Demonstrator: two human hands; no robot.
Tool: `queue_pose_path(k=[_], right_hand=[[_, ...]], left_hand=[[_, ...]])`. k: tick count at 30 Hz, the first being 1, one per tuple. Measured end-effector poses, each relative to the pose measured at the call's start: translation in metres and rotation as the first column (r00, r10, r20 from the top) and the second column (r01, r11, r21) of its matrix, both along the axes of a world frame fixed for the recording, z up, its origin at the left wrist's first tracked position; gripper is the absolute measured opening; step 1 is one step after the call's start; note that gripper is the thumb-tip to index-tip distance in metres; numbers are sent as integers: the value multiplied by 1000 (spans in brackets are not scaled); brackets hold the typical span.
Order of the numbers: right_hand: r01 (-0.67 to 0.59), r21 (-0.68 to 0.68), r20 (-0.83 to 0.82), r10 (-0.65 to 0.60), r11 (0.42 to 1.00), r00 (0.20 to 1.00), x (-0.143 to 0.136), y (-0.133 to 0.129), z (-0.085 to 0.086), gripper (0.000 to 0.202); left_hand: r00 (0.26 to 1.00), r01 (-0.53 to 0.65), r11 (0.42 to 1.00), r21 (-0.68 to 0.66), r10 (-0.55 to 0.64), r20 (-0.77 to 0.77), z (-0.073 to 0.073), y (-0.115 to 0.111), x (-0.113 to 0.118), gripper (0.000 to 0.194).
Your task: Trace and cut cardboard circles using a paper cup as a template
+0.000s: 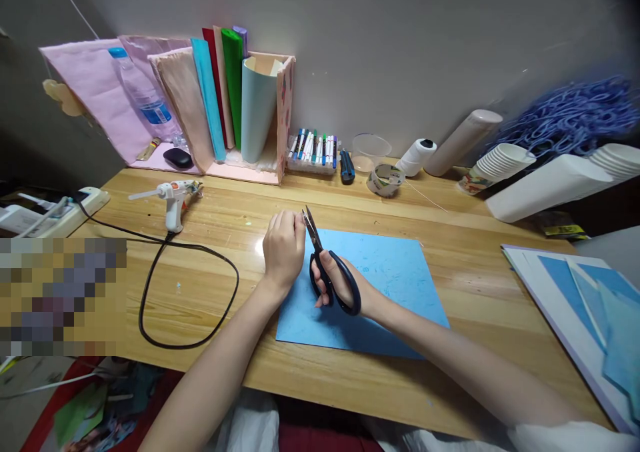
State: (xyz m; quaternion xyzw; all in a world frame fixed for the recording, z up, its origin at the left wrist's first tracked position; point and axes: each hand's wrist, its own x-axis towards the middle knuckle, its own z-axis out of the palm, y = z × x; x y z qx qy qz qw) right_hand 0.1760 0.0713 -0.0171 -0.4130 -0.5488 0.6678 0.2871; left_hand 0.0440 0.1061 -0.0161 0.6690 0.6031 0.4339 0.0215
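Black-handled scissors (pixel 321 265) are in my right hand (pixel 345 282), thumb and fingers through the loops. Their blades point away from me and stand slightly apart. Close beside the blade tips is my left hand (pixel 284 247), closed with its fingers curled in. Whatever it pinches, if anything, is hidden or too small to make out. Both hands are over the left part of a blue sheet (pixel 390 285) with small marks on it, lying flat on the wooden table.
A white glue gun (pixel 174 202) with a looped black cable (pixel 145 305) stands at left. Along the wall are a pink organizer (pixel 286 119), markers (pixel 313 151), a utility knife (pixel 347 167), a tape roll (pixel 386 180) and paper cups (pixel 500 165). Blue pieces lie on a board (pixel 550 305) at right.
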Motion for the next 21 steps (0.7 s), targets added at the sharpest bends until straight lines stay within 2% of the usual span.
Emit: queue_pose_path(k=[5, 9, 11, 13, 17, 21], right_hand=[[-14, 106, 143, -2, 994, 990, 14, 1, -3, 56], [-1, 294, 366, -111, 956, 924, 34, 13, 7, 49], [-74, 384, 526, -152, 920, 837, 45, 20, 15, 47], [-199, 414, 676, -153, 888, 721, 55, 25, 23, 46], [-418, 350, 860, -111, 838, 498, 70, 26, 33, 43], [-525, 324, 921, -136, 787, 365, 77, 25, 36, 48]], left_hand=[[988, 79, 995, -62, -70, 139, 3, 0, -1, 26], [913, 178, 981, -81, -134, 385, 6, 2, -2, 30], [845, 226, 972, -64, -163, 509, 8, 3, -3, 31], [786, 288, 957, -45, -209, 581, 11, 4, -4, 32], [745, 475, 878, -58, -366, 557, 16, 4, -5, 31], [711, 563, 820, -102, -417, 566, 16, 4, -4, 30]])
